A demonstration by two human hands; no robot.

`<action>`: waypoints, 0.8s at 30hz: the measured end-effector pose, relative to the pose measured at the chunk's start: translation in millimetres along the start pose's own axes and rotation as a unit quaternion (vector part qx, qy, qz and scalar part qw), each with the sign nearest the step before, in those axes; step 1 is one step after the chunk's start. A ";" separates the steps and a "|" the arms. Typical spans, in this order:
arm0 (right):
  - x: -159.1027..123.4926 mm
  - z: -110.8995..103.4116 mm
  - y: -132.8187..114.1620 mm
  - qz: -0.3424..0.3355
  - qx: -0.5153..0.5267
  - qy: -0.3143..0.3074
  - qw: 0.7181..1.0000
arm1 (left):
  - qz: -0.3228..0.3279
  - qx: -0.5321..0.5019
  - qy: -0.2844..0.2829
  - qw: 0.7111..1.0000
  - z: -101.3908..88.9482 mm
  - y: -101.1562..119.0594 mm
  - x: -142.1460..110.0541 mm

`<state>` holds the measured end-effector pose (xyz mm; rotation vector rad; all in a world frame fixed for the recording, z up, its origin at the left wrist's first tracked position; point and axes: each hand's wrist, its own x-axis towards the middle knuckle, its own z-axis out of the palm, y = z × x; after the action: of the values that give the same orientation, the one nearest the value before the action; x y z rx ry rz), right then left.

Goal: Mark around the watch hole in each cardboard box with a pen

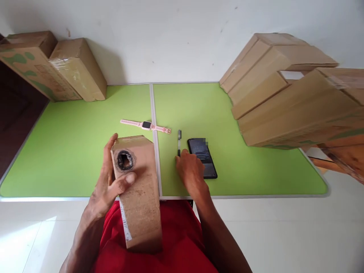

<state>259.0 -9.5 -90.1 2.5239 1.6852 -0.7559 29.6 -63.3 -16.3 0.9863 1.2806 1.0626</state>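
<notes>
My left hand grips a long brown cardboard box, its thumb pressed on the front face and its fingers round the left side. The box stands tilted over the table's front edge, near my red clothing. Near its top is a hole with a thick black ring around it. A pen with a pale barrel and dark ends lies on the green table. My right hand is closed at the pen's near end, fingertips hidden under the hand. Beside that hand lies a black smartphone, partly covered by it.
A pink-strapped smartwatch lies across the seam of the green table. Cardboard boxes stand at the back left against the white wall. More cardboard boxes are stacked on the right, overhanging the table's edge.
</notes>
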 end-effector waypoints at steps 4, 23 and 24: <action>3.6 -5.4 12.4 -0.046 0.134 0.025 0.990 | 0.031 0.000 -0.090 0.995 -9.2 -10.6 0.1; -87.1 -29.8 -37.5 -0.462 0.438 0.289 0.715 | -0.007 -0.025 -0.041 0.999 12.5 -6.5 -14.2; -87.0 -29.9 -37.5 -0.459 0.433 0.293 0.718 | -0.006 -0.020 -0.044 0.999 11.9 -7.1 -12.6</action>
<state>211.4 -61.0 -19.7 2.2920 3.6995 -0.9825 41.9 -77.1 -19.5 0.9838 1.1881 1.0200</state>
